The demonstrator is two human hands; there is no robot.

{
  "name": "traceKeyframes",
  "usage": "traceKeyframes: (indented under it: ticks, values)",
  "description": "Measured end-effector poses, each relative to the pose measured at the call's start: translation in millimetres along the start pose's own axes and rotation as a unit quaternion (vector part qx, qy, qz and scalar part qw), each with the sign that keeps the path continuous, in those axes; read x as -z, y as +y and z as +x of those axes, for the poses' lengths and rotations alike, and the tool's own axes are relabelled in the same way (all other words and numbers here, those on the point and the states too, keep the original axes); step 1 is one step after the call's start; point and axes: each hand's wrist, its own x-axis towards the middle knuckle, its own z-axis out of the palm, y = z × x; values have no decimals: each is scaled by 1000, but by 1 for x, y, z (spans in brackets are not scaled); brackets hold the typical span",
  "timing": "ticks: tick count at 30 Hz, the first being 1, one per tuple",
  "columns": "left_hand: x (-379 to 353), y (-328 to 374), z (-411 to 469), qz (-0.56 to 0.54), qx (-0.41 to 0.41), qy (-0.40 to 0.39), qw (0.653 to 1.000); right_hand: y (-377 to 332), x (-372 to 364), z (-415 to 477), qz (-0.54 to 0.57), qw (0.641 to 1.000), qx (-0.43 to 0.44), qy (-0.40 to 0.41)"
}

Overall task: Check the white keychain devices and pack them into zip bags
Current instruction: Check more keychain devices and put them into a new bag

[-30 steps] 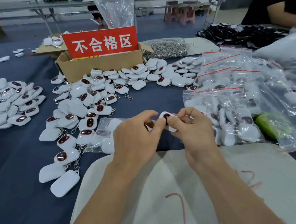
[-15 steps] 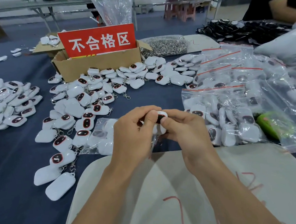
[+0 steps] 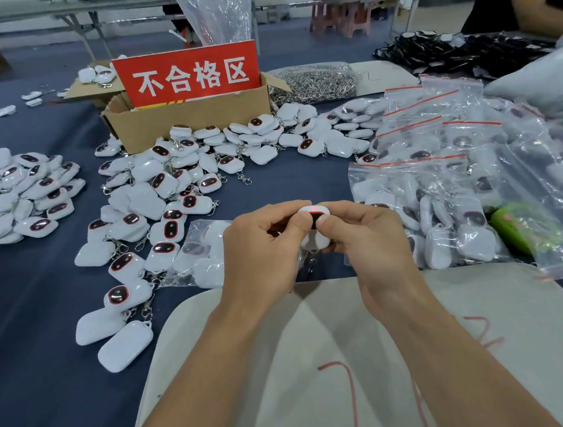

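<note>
Device (image 3: 315, 239) pinched; red sign (image 3: 187, 74) (不合格区)

Held keychain device (image 3: 315, 225): white rounded shell, dark oval window rimmed in red, a small red glow at its far end; pinched between the thumbs and fingers of the left hand (image 3: 259, 250) and right hand (image 3: 372, 239), its metal clip hanging below.
Loose keychain devices (image 3: 168, 196): same white shells with clips, heaped left of the hands, some window up, some back up.
Left heap (image 3: 14, 197): more of the same devices, well apart at the far left.
Filled zip bags (image 3: 444, 204): clear with red seal strips, overlapping at the right, with devices inside.
Part-filled zip bag (image 3: 201, 255): lies flat just left of the hands, a few devices inside.
</note>
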Motion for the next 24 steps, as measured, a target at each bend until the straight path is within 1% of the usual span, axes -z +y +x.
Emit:
traceKeyframes:
  ticks: [4, 9, 14, 17, 19, 22, 24]
  values:
    - [1, -3, 4, -36, 27, -12, 999, 0, -1, -1, 17, 1000, 2, 19]
    - [0, -2, 3, -36, 10, -11, 999, 0, 0, -1, -8, 1000, 23, 17]
    - [-2, 2, 3, -31, 10, 1, 999, 1, 0, 1, -10, 999, 28, 12]
    - [-2, 3, 2, -42, 12, -5, 999, 1, 0, 0, -20, 999, 29, 3]
    - [-1, 3, 3, -54, 20, 0, 998, 1, -1, -2, -44, 998, 32, -14]
    - [-1, 2, 3, -56, 24, 5, 998, 2, -2, -2, -147, 988, 49, -3]
    - [-2, 2, 2, -58, 16, 1, 998, 2, -1, -1, -178, 982, 57, -1]
